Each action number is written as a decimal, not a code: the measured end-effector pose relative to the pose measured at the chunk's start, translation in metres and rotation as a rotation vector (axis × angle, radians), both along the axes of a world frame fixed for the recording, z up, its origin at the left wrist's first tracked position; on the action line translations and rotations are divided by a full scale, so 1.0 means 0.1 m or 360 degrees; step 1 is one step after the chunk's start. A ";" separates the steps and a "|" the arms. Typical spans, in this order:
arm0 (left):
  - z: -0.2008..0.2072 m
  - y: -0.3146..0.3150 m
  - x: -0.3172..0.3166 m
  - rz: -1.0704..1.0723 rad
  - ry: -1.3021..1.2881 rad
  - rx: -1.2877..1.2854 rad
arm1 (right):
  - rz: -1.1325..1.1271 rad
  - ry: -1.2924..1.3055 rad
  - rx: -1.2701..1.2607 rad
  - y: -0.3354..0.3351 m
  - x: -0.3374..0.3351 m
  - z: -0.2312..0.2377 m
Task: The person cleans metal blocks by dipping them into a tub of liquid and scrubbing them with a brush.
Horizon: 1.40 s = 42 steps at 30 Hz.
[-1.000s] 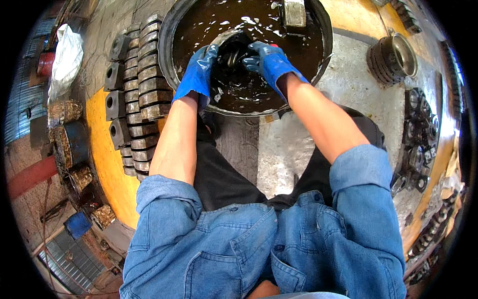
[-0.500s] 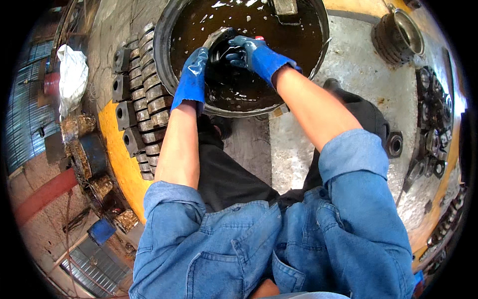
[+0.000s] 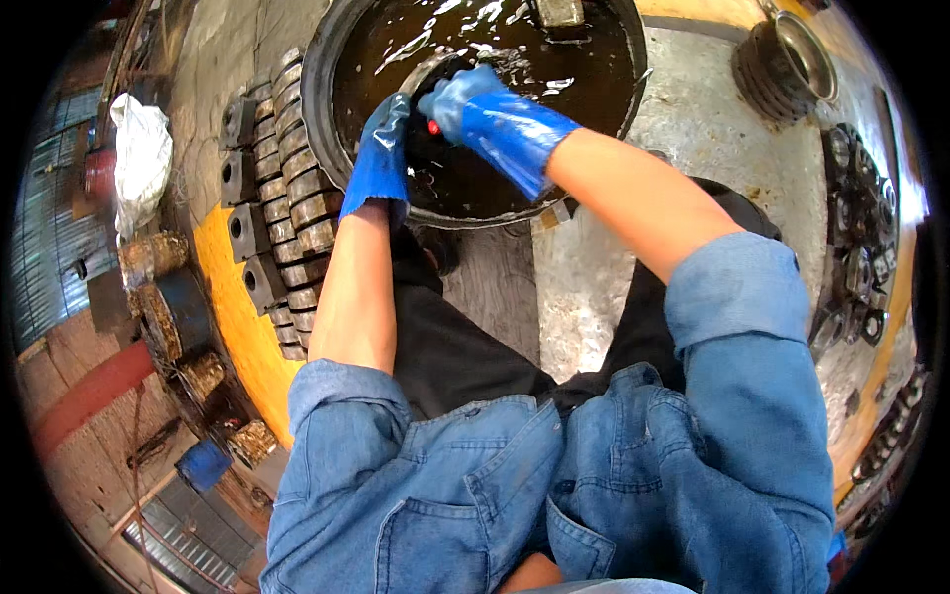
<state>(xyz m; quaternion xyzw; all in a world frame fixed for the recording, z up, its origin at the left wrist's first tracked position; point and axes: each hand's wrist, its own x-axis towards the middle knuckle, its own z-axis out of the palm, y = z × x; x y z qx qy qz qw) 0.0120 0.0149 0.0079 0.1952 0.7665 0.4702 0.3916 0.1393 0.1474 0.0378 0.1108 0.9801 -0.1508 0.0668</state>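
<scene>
Both my hands wear blue rubber gloves and are over a wide black tub (image 3: 322, 129) of dark brown liquid. My left hand (image 3: 384, 134) is closed on the left side of a dark, rounded metal part (image 3: 431, 73), which is tilted at the liquid's surface. My right hand (image 3: 463, 104) is a fist against the part's right side. A small red end (image 3: 433, 127) of a tool sticks out below that fist; the rest of the tool is hidden. Much of the metal part is also covered by my gloves.
A pale block (image 3: 562, 14) stands at the tub's far side. Left of the tub are rows of round metal parts (image 3: 312, 198) and several square blocks with holes (image 3: 245, 233). A metal wheel-like drum (image 3: 787, 64) and several dark ring parts (image 3: 861, 208) lie to the right.
My right hand has swung toward the left and turned, its elbow moving outward. The red end has gone from beyond the hand to below it. My left hand stays on the metal part.
</scene>
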 end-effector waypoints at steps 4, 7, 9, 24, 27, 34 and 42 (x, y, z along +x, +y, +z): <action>-0.17 -0.05 -0.14 -0.0155 0.0168 0.0186 | -0.0424 0.0182 -0.0102 0.09 0.13 -0.12; -0.26 -0.10 -0.21 -0.0201 0.0260 0.0257 | -0.0782 0.0379 -0.0391 0.18 0.12 -0.24; -0.28 -0.08 -0.18 -0.0191 0.0308 0.0218 | -0.0715 0.0431 -0.0537 0.32 0.25 -0.45; -0.43 0.02 -0.19 -0.0171 0.0478 0.0085 | -0.0612 0.0425 -0.0467 0.36 0.29 -0.41; -0.34 -0.10 -0.13 -0.0092 0.0479 0.0244 | -0.0454 0.0340 -0.0231 0.14 0.39 -0.11; -0.22 -0.05 0.03 -0.0026 0.0572 0.0269 | -0.0672 0.0257 -0.0406 0.22 0.43 -0.34; 0.04 -0.12 0.11 -0.0118 0.0313 0.0362 | -0.1394 -0.0014 -0.2639 0.37 0.41 -0.45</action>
